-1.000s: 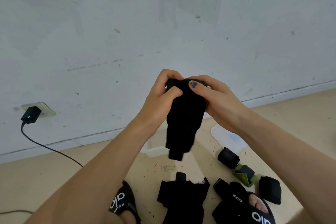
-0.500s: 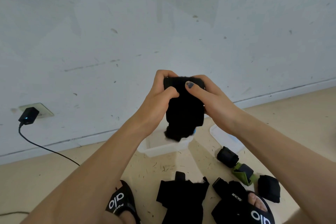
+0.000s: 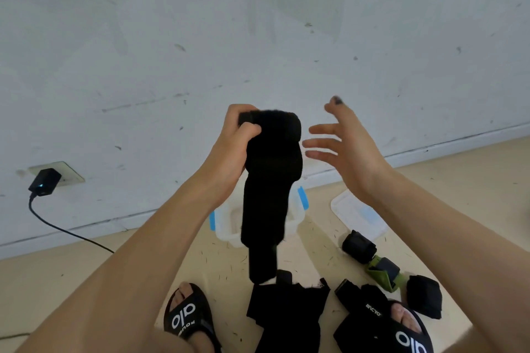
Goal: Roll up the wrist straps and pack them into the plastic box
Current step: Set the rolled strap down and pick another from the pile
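Observation:
My left hand (image 3: 233, 142) grips the rolled top end of a black wrist strap (image 3: 271, 189), whose loose tail hangs straight down in front of the clear plastic box (image 3: 226, 231) with blue latches. My right hand (image 3: 342, 147) is off the strap, just to its right, fingers spread. On the floor lie a flat pile of black straps (image 3: 286, 312), another black strap (image 3: 361, 302) across my right sandal, two rolled black straps (image 3: 358, 246) (image 3: 424, 295) and a green-and-black rolled one (image 3: 383, 271).
The box lid (image 3: 358, 216) lies on the floor right of the box. A black charger (image 3: 44, 182) sits in a wall socket at left, its cable (image 3: 66, 228) trailing over the floor. My sandalled feet (image 3: 186, 317) flank the strap pile. A white wall stands close ahead.
My right hand has let go of the strap and moved away to the right with fingers spread. The strap's tail has unrolled and now hangs much longer from my left hand.

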Demonstrator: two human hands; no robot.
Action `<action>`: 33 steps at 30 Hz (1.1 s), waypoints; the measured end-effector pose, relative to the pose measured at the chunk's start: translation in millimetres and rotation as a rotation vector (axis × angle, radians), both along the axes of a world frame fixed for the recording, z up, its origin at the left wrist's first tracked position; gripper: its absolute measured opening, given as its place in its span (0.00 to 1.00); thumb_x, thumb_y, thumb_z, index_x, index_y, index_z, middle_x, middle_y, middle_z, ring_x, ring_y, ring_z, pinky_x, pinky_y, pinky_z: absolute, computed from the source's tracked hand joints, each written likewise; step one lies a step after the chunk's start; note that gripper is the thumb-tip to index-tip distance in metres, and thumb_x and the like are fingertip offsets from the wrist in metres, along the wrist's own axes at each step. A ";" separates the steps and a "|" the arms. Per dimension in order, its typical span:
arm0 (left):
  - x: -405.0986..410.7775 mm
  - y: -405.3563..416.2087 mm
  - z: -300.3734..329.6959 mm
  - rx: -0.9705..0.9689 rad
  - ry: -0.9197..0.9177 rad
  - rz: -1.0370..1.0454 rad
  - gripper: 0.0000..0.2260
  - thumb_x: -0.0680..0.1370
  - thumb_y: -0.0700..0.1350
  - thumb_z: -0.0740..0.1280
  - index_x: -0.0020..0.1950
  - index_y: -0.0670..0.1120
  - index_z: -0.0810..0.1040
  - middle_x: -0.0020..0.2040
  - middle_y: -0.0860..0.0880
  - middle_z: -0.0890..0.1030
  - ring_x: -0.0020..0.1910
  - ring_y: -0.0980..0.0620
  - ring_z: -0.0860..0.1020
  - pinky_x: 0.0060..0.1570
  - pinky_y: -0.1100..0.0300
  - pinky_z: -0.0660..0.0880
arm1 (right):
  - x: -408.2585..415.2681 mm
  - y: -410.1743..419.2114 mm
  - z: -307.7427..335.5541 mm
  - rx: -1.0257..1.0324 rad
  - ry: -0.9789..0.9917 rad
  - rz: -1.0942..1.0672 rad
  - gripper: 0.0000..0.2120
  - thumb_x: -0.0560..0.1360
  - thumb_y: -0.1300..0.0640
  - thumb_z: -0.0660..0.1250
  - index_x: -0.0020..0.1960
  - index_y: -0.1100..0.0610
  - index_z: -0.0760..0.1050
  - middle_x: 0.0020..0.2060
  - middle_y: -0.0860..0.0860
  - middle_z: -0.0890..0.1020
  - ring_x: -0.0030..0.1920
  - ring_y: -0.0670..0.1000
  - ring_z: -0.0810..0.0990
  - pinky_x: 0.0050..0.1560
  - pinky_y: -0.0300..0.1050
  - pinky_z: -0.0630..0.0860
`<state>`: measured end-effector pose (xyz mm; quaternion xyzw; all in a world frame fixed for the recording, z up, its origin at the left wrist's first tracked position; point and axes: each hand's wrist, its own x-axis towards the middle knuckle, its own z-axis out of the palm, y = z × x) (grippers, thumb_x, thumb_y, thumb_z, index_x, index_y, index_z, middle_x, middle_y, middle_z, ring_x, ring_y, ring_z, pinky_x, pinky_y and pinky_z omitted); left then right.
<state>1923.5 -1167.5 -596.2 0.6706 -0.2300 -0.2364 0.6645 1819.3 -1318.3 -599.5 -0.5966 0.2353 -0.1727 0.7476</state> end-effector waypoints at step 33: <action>-9.6 4.3 -9.2 0.055 0.006 -0.077 0.11 0.73 0.46 0.61 0.55 0.54 0.73 0.50 0.51 0.80 0.50 0.53 0.79 0.61 0.44 0.77 | 4.5 23.9 -16.2 -0.013 0.119 0.296 0.22 0.82 0.38 0.62 0.67 0.52 0.72 0.53 0.50 0.83 0.53 0.51 0.86 0.55 0.53 0.84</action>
